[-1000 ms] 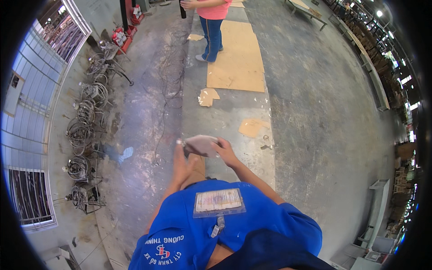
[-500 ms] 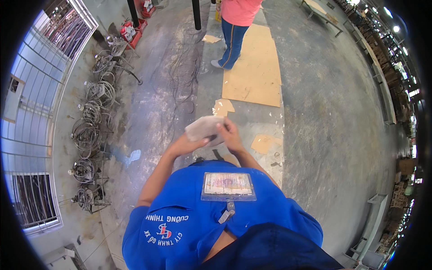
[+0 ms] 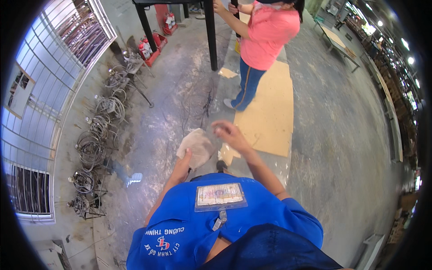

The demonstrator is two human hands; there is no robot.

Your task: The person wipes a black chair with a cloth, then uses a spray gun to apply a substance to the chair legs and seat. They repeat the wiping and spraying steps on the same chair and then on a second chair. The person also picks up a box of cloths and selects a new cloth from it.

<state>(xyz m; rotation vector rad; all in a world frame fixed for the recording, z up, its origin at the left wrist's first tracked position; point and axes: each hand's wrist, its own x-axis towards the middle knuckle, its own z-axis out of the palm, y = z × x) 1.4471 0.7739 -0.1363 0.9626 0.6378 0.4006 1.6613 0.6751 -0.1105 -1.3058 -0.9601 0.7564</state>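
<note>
My left hand (image 3: 183, 163) grips a pale grey-beige sheet (image 3: 198, 146), flat and soft-looking with uneven edges; its thumb lies on top and the other fingers are hidden beneath. I cannot make out whether the sheet is cloth or abrasive paper. Just right of the sheet and apart from it, my right hand (image 3: 230, 135) is raised with loosely bent fingers, slightly blurred, and nothing shows in it.
Ahead, a person in a pink shirt (image 3: 272, 33) stands on a tan board (image 3: 265, 112), hands at black furniture legs (image 3: 210, 36). Coiled hoses on stands (image 3: 90, 148) line the left wall. Red extinguisher trays (image 3: 153, 56) stand beyond. Dark cables (image 3: 204, 105) cross the floor.
My right hand has come off the sheet and moved to its right. The sheet is now tilted in my left hand alone. The view has lifted, showing more of the person and black furniture.
</note>
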